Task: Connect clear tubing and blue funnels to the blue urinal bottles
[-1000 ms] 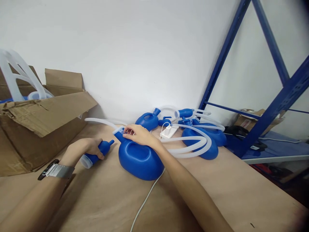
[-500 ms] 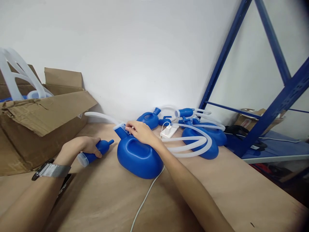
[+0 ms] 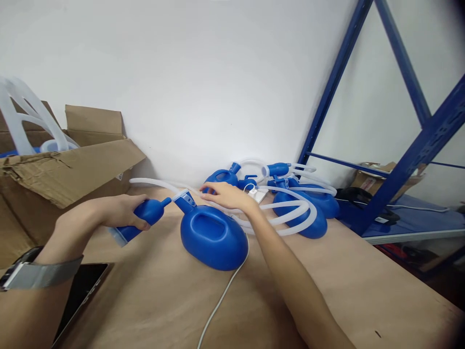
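Four blue containers lie on the table (image 3: 345,291): the nearest container (image 3: 212,236) at centre, three more (image 3: 301,213) clustered at 2 o'clock among white hoses (image 3: 290,213). One cardboard box (image 3: 65,169) sits at 9 o'clock. The left hand (image 3: 114,212) grips one blue funnel piece (image 3: 145,215), now lifted toward the container's neck; the right hand (image 3: 227,195), fingers spread, has slid off that neck onto the hose behind.

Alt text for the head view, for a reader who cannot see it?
On a brown table, the left hand grips a blue plastic funnel piece beside a blue plastic container; the right hand reaches among translucent white tubes behind it.
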A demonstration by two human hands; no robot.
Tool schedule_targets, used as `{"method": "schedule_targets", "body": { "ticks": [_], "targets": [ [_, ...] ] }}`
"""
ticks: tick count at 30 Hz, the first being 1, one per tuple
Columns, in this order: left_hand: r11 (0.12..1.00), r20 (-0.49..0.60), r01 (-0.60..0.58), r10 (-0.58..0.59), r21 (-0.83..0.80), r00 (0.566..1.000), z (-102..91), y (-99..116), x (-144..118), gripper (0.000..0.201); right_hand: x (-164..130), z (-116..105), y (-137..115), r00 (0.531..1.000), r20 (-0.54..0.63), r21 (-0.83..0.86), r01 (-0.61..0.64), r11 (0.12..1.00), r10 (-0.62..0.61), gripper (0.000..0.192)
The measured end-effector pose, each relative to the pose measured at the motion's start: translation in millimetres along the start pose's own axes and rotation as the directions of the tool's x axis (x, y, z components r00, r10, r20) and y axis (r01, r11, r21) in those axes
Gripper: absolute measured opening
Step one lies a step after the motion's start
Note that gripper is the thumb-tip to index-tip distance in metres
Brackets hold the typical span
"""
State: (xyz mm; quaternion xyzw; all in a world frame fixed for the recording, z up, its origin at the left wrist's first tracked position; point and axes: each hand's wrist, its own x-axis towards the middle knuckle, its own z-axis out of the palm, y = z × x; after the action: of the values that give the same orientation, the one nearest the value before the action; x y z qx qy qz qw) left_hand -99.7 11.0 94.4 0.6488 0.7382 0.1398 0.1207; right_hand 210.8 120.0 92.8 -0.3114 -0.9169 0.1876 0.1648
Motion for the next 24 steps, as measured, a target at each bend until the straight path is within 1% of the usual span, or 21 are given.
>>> {"method": "schedule_targets", "body": {
  "ticks": [1,2,3,5,7,9,11,12,14,16,18,19,20,22,24],
  "targets": [
    [1.0,0.015,0.013,-0.013,0.021,1.0,-2.5,-0.8,-2.4,0.056,-7.2,-10.7,7.0,0.997,0.072,0.005,-0.021,1.0,0.02,0.047],
    [0.998,0.034,0.031,-0.033,0.048,0.999,-4.9,-1.7,-4.9,0.059,-14.9,-21.3,14.6,0.987,0.148,0.006,-0.069,0.998,0.067,0.054],
    [0.997,0.047,0.042,-0.046,0.067,0.998,-7.2,-2.5,-7.5,0.062,-22.5,-31.1,22.4,0.971,0.194,-0.019,-0.138,0.99,0.139,0.059],
    [0.998,0.018,0.012,-0.013,0.058,1.0,-12.5,-2.5,-12.8,0.068,-35.9,-47.3,36.7,0.918,0.223,-0.119,-0.308,0.944,0.328,0.069],
    [0.999,-0.013,-0.007,0.008,0.047,1.0,-18.6,1.5,-18.8,0.072,-44.9,-56.9,48.0,0.848,0.292,-0.157,-0.413,0.897,0.442,0.083],
    [0.999,-0.013,-0.02,0.021,0.029,1.0,-24.3,10.3,-25.5,0.077,-48.6,-59.0,56.2,0.769,0.433,-0.11,-0.474,0.874,0.471,0.098],
    [1.0,0.012,-0.029,0.029,-0.001,1.0,-27.5,22.9,-32.6,0.084,-47.9,-54.4,62.3,0.68,0.546,-0.075,-0.543,0.836,0.49,0.113],
    [0.999,0.032,-0.043,0.044,-0.02,0.999,-27.6,30.1,-35.9,0.086,-46.3,-50.3,64.6,0.652,0.566,-0.074,-0.568,0.819,0.504,0.118],
    [0.995,0.071,-0.091,0.094,-0.047,0.993,-24.3,45.3,-41.3,0.085,-41.9,-40.5,68.2,0.623,0.575,-0.097,-0.593,0.8,0.531,0.12],
    [0.986,0.127,-0.157,0.164,-0.063,0.978,-17.3,60.5,-44.5,0.079,-37.1,-32.7,69.8,0.628,0.577,-0.115,-0.57,0.813,0.522,0.114],
    [0.975,0.181,-0.208,0.219,-0.078,0.959,-8.9,74.0,-45.6,0.072,-34.7,-31.3,69.7,0.657,0.567,-0.113,-0.535,0.837,0.497,0.102],
    [0.97,0.202,-0.228,0.24,-0.084,0.949,-5.2,79.5,-45.5,0.07,-35.3,-33.9,69.1,0.681,0.552,-0.104,-0.517,0.85,0.482,0.095],
    [0.966,0.214,-0.245,0.258,-0.088,0.942,-2.2,83.8,-45.1,0.069,-37.7,-38.8,68.1,0.708,0.53,-0.089,-0.501,0.861,0.467,0.086],
    [0.954,0.209,-0.286,0.299,-0.09,0.931,0.7,88.2,-43.3,0.07,-48.4,-54.0,65.1,0.781,0.468,-0.023,-0.458,0.889,0.414,0.07],
    [0.938,0.184,-0.337,0.347,-0.083,0.92,-0.5,86.4,-40.2,0.075,-66.2,-72.7,60.5,0.863,0.396,0.103,-0.38,0.919,0.313,0.063]
  ]
}}
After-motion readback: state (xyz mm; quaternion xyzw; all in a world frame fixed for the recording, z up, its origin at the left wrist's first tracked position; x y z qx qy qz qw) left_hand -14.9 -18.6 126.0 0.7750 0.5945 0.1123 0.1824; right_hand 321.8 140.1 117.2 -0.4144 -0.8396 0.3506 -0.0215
